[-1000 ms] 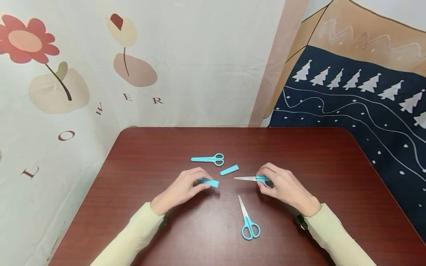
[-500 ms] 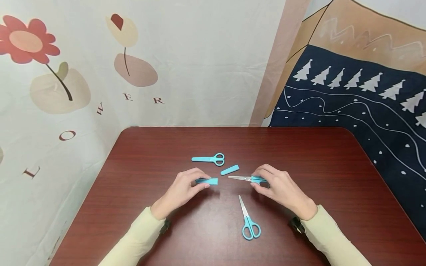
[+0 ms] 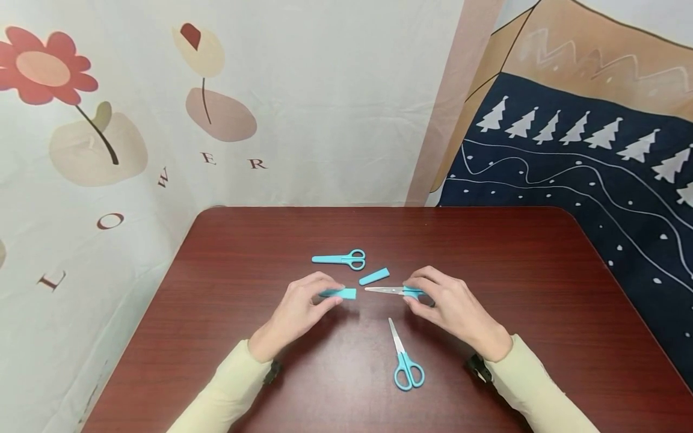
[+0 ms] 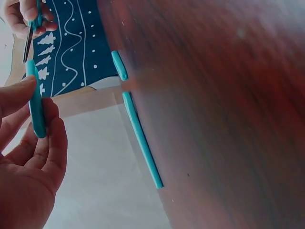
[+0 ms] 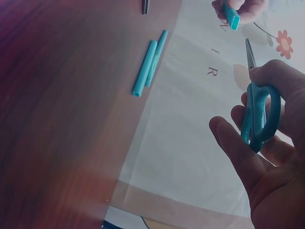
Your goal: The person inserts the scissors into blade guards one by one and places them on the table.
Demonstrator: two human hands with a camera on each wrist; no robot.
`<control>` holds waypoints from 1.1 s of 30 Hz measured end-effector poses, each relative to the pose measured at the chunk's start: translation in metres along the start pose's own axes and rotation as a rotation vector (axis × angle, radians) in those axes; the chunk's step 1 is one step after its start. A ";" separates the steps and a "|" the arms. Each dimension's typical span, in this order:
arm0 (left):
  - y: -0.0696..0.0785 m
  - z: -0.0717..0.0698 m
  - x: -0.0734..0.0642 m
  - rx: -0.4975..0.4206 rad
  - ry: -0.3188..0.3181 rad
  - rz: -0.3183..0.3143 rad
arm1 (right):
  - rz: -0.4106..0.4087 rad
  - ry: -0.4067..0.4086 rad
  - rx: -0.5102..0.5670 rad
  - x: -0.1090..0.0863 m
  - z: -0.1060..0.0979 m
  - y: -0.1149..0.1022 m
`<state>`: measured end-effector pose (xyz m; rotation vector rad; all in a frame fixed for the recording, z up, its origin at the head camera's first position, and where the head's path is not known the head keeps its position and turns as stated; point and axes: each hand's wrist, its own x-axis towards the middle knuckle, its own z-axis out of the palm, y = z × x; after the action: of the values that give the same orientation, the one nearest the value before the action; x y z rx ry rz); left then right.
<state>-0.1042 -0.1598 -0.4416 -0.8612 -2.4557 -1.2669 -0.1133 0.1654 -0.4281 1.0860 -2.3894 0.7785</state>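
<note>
Brown letters (image 3: 163, 177) "LOWER" mark cloth (image 3: 325, 120) beyond the right hand (image 3: 453, 304) gripping scissors (image 3: 399, 290).

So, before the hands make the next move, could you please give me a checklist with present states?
1. Left hand holds cover: ok.
2. Right hand holds scissors by the handles: ok.
3. Blades point toward the cover's open end: ok.
4. Blades inside cover: not ok, a gap shows.
5. Blades exactly lined up with the open end: cannot tell.
6. Other scissors clear of both hands: ok.
</note>
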 end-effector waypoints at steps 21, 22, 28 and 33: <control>0.004 0.006 0.001 0.008 0.055 0.056 | 0.038 -0.069 0.000 0.004 0.002 -0.008; 0.004 0.006 0.000 0.007 0.057 0.058 | 0.037 -0.069 -0.001 0.004 0.002 -0.009; 0.004 0.007 0.000 0.004 0.063 0.063 | 0.023 -0.067 -0.002 0.005 0.004 -0.010; 0.005 0.008 -0.001 -0.006 0.051 0.041 | 0.009 -0.069 0.002 0.005 0.006 -0.011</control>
<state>-0.0996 -0.1519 -0.4432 -0.8658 -2.3841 -1.2671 -0.1087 0.1532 -0.4267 1.1210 -2.4523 0.7584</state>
